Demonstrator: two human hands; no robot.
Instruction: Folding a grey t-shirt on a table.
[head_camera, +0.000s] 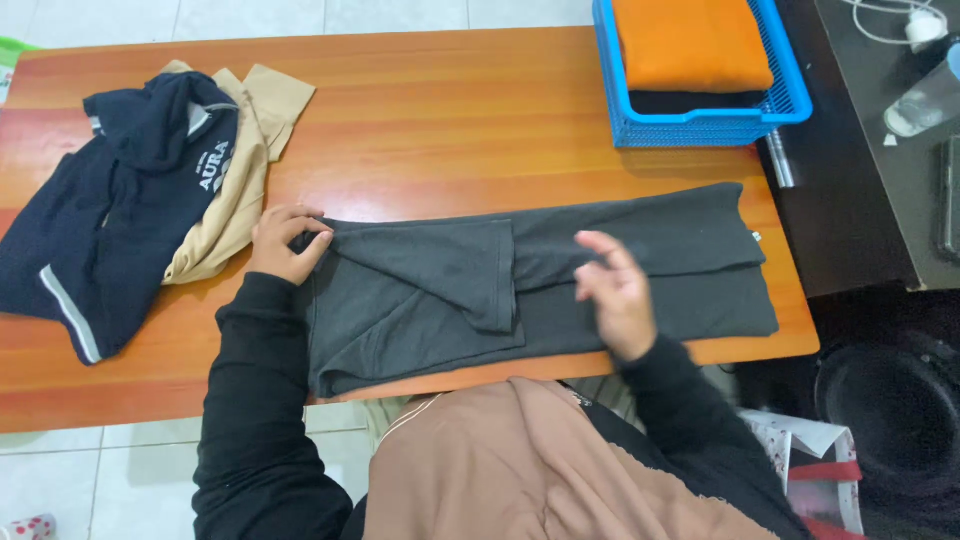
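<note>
White floor tiles surround an orange wooden worktop (420, 110) on which a dark grey garment (560, 280) lies spread lengthwise along the near edge, partly folded, one sleeve turned in over its middle. Left hand (285, 243) pinches the garment's left end between thumb and fingers, closed on the cloth; right hand (615, 292) hovers just above the right half with fingers loosely spread, holding nothing, and is blurred. A navy garment (110, 210) lying over a beige one (240, 170) sits just beside the left hand; a blue basket (700, 125) holding folded orange and dark pieces stands at the far right. Risks, as a judgement: the grey cloth's near hem overhangs the worktop edge, so a tug could drag it off toward the lap; the loose sleeve fold may slip open if only one end is pinned; the left pile is close enough to be caught up.
</note>
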